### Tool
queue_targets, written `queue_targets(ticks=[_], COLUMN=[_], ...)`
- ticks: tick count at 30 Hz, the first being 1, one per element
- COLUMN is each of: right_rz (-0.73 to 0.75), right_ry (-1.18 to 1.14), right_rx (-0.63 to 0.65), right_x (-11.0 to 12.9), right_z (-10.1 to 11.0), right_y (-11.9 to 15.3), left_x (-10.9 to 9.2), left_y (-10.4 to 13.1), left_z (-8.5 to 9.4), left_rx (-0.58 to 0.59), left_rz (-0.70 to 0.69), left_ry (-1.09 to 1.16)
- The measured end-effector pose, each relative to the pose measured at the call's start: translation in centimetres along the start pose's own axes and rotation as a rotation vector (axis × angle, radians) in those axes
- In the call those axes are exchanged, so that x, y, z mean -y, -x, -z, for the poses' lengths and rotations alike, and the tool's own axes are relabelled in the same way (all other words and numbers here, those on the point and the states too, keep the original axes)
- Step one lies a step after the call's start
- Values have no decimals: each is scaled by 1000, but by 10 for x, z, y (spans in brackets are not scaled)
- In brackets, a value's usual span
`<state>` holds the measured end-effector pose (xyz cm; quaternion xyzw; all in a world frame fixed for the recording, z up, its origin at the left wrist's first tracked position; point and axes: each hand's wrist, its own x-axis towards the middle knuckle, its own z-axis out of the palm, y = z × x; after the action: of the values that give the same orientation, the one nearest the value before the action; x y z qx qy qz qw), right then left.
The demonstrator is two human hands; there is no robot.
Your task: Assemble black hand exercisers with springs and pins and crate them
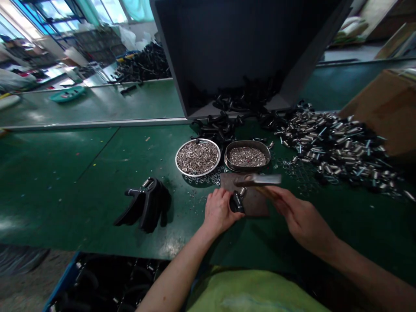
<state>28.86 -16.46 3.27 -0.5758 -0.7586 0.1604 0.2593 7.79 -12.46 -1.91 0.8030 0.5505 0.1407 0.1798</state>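
My left hand [220, 211] is closed on a small black part [238, 203] with a metal spring, resting on a brown metal plate [258, 208]. In my right hand [300, 216] is the wooden handle of a hammer [260, 179]; its slightly blurred head is above the plate, close to the black part. Behind the plate are a round dish of metal pins [198, 157] and an oval tin of small rivets [247, 156]. Several black parts with a spring [151, 203] stand together to the left of my left hand.
A large heap of springs and black fittings [338, 145] spreads at the right, beside a cardboard box [386, 112]. A grey bin [234, 47] lies open at the back. Below the front edge is a blue crate [61, 281] of black parts.
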Motion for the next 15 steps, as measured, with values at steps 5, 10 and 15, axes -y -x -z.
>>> queue_targets(ticks=[5, 10, 15], right_rz=[2, -96, -151], right_ry=[127, 451, 632], right_rx=[58, 95, -69], right_x=[-15, -65, -83], right_z=[-17, -22, -5], right_y=[9, 39, 56], left_x=[0, -1, -5], left_y=[0, 1, 2], left_z=[-1, -3, -6], left_rx=[-7, -17, -119], left_rz=[-1, 26, 162], left_ry=[-9, 16, 211])
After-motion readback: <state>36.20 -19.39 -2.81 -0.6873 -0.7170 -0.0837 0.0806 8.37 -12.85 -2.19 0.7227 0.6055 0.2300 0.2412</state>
